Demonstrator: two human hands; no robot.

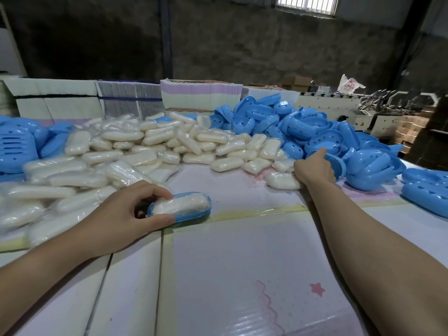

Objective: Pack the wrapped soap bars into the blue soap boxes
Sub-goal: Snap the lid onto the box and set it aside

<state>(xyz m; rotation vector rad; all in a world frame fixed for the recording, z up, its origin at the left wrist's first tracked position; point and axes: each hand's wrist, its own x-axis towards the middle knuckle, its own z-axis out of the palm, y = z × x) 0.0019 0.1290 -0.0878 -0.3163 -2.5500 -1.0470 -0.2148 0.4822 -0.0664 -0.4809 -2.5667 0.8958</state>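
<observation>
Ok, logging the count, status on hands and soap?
Left hand grips blue box half, wrapped bar seated inside. Right hand on another blue half. Nothing blocking.

Bare forearms, seemingly no sleeves or gloves.

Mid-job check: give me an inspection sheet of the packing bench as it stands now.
Surface: pale printed sheet table top, taped seams.
Job's things: heap of white film-wrapped soap bars; pile of blue plastic soap box halves; one blue box base holding a wrapped bar.
Clutter: more blue perforated lids at far left.
Grippers: left hand holds the filled base; right hand grips a blue box half and a wrapped bar.
Cables: nothing seen.
Surroundings: stacked flat cartons, machinery, dark wall, barred window.
</observation>
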